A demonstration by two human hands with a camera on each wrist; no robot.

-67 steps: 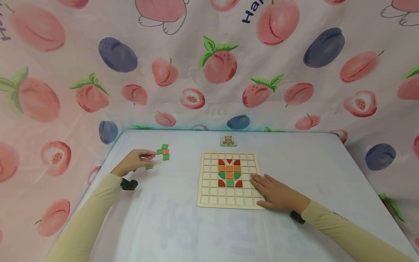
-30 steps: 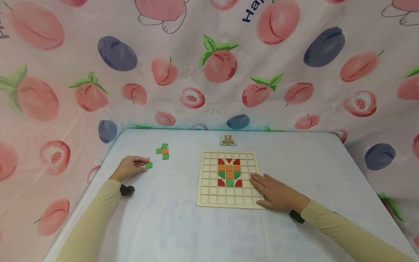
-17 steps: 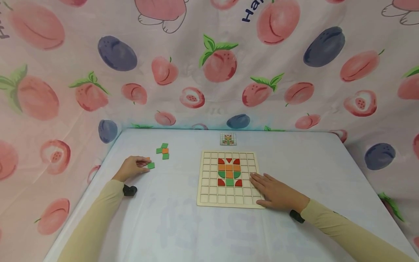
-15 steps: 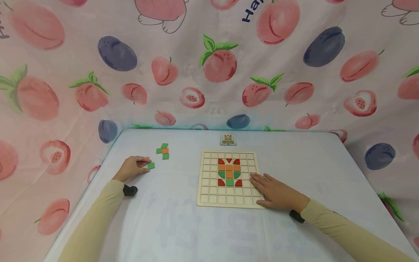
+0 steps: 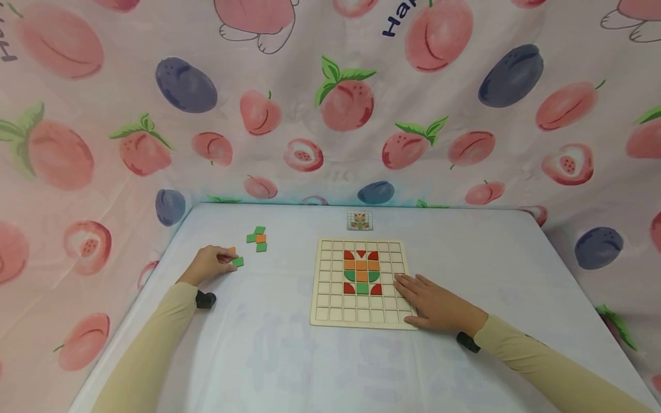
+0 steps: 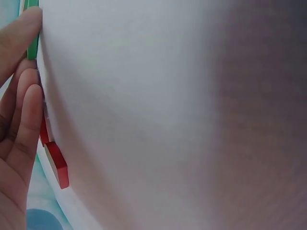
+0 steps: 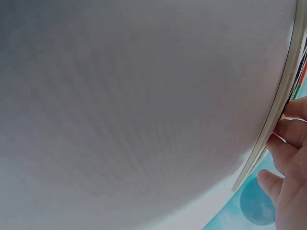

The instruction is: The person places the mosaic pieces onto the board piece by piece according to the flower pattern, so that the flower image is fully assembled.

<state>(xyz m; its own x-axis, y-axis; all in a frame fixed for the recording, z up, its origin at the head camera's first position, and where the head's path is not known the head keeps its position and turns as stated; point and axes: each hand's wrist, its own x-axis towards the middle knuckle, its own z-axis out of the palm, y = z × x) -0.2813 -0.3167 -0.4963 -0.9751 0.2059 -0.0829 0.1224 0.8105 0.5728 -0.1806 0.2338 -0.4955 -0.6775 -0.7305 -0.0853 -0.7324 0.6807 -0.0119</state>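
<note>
Pink fruit-print cloth (image 5: 310, 80) rises behind the board (image 5: 336, 302).

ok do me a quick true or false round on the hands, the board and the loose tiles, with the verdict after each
1. The right hand rests on the edge of the board. True.
2. The left hand touches a green tile. True.
3. The small card lies on top of the board. False: it lies apart, on the table beyond the board.
4. The four-tile group past the left hand is all green. False: three are green and one is orange.
5. Every square of the board is filled. False: bare squares surround the coloured pattern.
</note>
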